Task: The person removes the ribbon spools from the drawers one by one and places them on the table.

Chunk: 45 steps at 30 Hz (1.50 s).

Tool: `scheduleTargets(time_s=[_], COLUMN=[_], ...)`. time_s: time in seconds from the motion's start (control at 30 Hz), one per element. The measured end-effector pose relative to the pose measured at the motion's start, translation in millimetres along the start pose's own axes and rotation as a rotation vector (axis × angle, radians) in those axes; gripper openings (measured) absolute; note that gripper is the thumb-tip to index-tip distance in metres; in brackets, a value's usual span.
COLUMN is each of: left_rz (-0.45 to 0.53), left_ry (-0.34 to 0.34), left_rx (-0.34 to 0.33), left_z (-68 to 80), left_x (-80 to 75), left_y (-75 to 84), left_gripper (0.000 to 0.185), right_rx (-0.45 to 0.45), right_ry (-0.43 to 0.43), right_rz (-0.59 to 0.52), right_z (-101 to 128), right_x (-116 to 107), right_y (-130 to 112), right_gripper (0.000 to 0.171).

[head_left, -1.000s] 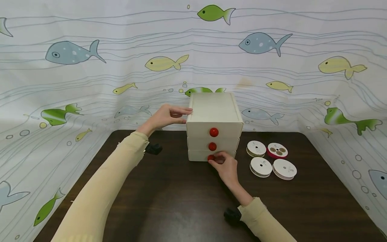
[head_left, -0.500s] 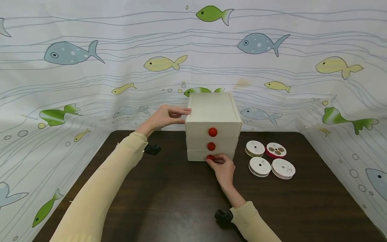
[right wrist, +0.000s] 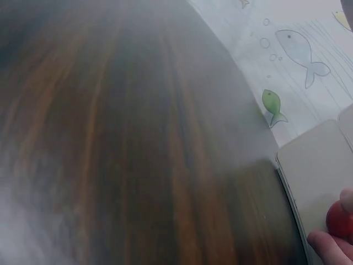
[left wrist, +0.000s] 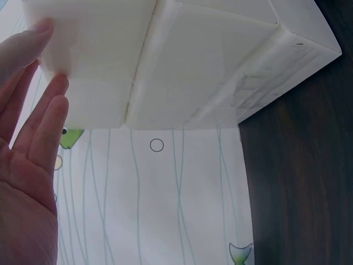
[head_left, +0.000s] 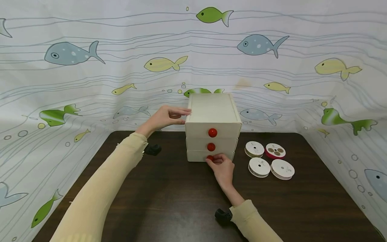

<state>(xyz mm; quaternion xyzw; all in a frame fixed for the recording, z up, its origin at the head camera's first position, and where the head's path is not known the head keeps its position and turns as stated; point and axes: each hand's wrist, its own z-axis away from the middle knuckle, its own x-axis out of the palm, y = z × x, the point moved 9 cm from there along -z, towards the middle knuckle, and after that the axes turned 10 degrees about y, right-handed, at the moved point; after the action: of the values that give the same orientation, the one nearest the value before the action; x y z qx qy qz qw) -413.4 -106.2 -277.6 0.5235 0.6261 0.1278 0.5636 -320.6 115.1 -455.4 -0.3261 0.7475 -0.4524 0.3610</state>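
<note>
A white three-drawer box (head_left: 215, 108) stands at the back middle of the table, with a red knob on each drawer front. My left hand (head_left: 164, 118) rests its fingertips against the box's upper left side. In the left wrist view, that hand's fingers (left wrist: 48, 127) are fairly straight and touch the white wall. Between thumb and fingers, my right hand (head_left: 223, 169) pinches the bottom drawer's red knob (head_left: 210, 157). The same knob (right wrist: 337, 220) shows at the right edge of the right wrist view, partly covered by the fingers. All the drawers look closed.
Several ribbon spools lie flat to the right of the box, among them a white one (head_left: 282, 169) and one with a red rim (head_left: 275, 151). The dark wooden table (head_left: 169, 198) meets a fish-print sheet (head_left: 127, 40) behind and at both sides.
My right wrist and forearm have shifted slightly left, with the fingers staying on the bottom knob. My left hand keeps its place on the box. The drawers have not visibly moved.
</note>
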Motion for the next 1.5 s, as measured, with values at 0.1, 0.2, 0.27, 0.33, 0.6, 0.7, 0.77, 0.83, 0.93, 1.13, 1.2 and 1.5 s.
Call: scheduleTargets(time_s=[0.1,0.2,0.27,0.33,0.6,0.7,0.77,0.83,0.93,1.13,1.2,1.5], left_rz=[-0.014,-0.026,-0.024,-0.019,0.000,0.003,-0.007,-0.018,-0.018,-0.002,-0.003,-0.011], left_ry=[-0.002,0.004,0.008,0.009,0.013,0.011,0.009,0.011,0.010,0.003,-0.002,0.011], left_rx=[-0.001,0.004,0.007,0.008,-0.003,-0.001,0.000,0.003,0.011,0.003,-0.006,-0.015], left_z=[0.3,0.0,-0.5,-1.1,-0.5,0.1,0.8,1.0,0.9,5.7,7.9,-1.9], left_x=[0.5,0.3,0.2,0.3,0.1,0.5,1.0,1.2,2.0,0.6,-0.6,-0.5], left_y=[-0.6,-0.1,0.3,0.0,-4.5,-5.6,-5.6,-5.8,-6.3,9.3,17.9,-3.3], left_gripper=[0.039,0.039,0.038,0.038,0.038,0.038,0.038,0.038,0.039,0.039,0.039,0.041], right_rx=[-0.040,-0.075,-0.087,-0.089,-0.144,-0.160,-0.161,-0.163,-0.168,-0.158,-0.153,-0.155], right_ry=[-0.022,-0.029,-0.029,-0.026,-0.036,-0.052,-0.059,-0.061,-0.057,-0.084,-0.105,-0.194], right_rz=[0.017,0.026,0.018,0.014,0.111,0.156,0.167,0.173,0.171,0.159,0.148,0.124], right_z=[1,1,1,2,0,-1,-1,-1,-1,3,6,29], right_x=[1,1,1,1,5,7,8,8,7,2,0,-15], right_y=[-2,-4,-5,-5,-7,-7,-7,-7,-8,-10,-12,-19], right_gripper=[0.024,0.024,0.024,0.025,0.032,0.034,0.034,0.033,0.032,0.030,0.030,0.027])
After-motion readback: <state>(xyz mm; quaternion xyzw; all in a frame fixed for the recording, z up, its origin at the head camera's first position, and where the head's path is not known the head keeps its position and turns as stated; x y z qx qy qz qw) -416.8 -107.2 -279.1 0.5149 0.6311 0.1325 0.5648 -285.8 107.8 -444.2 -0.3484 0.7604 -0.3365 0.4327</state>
